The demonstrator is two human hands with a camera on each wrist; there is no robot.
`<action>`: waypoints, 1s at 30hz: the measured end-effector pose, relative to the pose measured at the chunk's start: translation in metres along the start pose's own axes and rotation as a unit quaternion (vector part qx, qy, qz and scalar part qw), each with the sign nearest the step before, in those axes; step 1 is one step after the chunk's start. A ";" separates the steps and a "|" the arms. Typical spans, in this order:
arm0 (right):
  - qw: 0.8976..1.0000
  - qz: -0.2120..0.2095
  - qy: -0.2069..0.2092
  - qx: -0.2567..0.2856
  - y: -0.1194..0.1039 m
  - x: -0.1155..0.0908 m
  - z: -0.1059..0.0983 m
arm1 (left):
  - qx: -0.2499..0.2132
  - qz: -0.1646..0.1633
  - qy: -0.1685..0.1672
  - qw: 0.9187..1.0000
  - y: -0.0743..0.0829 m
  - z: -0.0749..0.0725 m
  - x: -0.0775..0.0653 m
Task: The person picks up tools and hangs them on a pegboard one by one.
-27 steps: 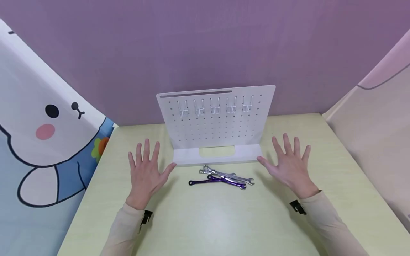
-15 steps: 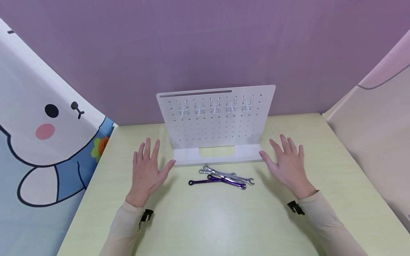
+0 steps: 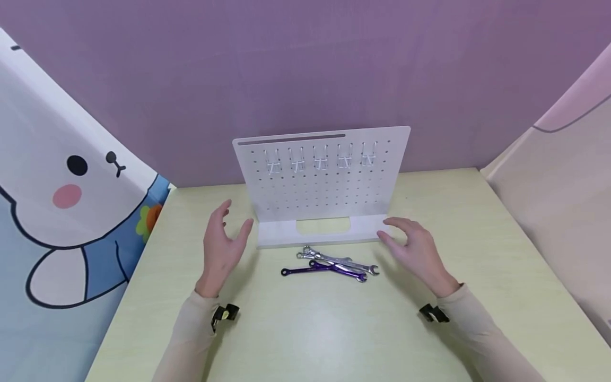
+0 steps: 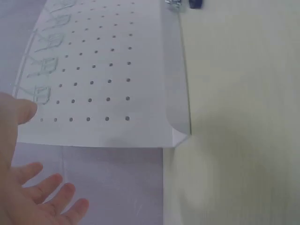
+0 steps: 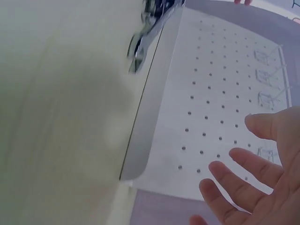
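My left hand (image 3: pixel 221 254) hovers over the table to the left of a white pegboard (image 3: pixel 324 191), fingers loosely bent and thumb apart, with nothing in it. On the other side, my right hand (image 3: pixel 420 254) is near the board's right front corner, its thumb and fingers spread apart and holding nothing. Between the hands, in front of the board, lies a small crossed pile of silver wrenches (image 3: pixel 341 261) and purple wrenches (image 3: pixel 310 269). In the right wrist view, the open end of a silver wrench (image 5: pixel 138 54) shows close to the board's base.
A row of several wire hooks (image 3: pixel 321 159) sits on the upper pegboard. The board stands on a pale table (image 3: pixel 305 329) against a purple backdrop (image 3: pixel 305 69). A cartoon-printed cloth (image 3: pixel 71 239) borders the left side, and a pale cloth (image 3: pixel 563 228) the right.
Both hands have turned inward from flat, spread poses, and their fingers have bent. The right hand has shifted slightly left towards the wrenches. Board and wrenches stay put.
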State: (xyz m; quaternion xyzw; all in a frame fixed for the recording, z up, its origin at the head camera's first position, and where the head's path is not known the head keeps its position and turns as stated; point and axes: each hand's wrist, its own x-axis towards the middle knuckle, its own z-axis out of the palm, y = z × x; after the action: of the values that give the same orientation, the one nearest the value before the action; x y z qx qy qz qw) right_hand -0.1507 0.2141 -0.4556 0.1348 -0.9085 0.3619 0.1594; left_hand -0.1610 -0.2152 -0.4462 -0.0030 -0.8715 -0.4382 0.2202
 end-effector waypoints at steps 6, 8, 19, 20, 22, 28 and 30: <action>0.999 0.005 -0.040 0.019 -0.005 0.000 0.009 | -0.083 -0.032 0.032 0.996 0.003 0.007 0.007; 0.998 0.007 -0.058 0.021 -0.008 0.000 0.012 | -0.095 -0.035 0.035 0.994 0.003 0.011 0.009; 0.991 0.011 -0.120 0.061 -0.024 0.001 0.027 | -0.152 -0.049 0.057 0.986 0.005 0.030 0.022; 0.990 0.013 -0.125 0.064 -0.025 0.001 0.029 | -0.162 -0.053 0.059 0.984 0.005 0.032 0.024; 0.988 0.017 -0.138 0.067 -0.027 0.001 0.032 | -0.175 -0.063 0.063 0.981 0.006 0.035 0.026; 0.977 0.032 -0.190 0.089 -0.034 0.000 0.042 | -0.186 -0.072 0.066 0.978 0.009 0.042 0.032; 0.973 0.034 -0.206 0.096 -0.037 0.001 0.045 | -0.184 -0.076 0.063 0.978 0.008 0.044 0.034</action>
State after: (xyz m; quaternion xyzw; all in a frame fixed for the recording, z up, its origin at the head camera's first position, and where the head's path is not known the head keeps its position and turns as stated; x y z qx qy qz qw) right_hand -0.1470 0.1569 -0.4636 0.1901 -0.8868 0.4174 -0.0569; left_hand -0.2069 -0.1832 -0.4493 0.0508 -0.7581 -0.6057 0.2362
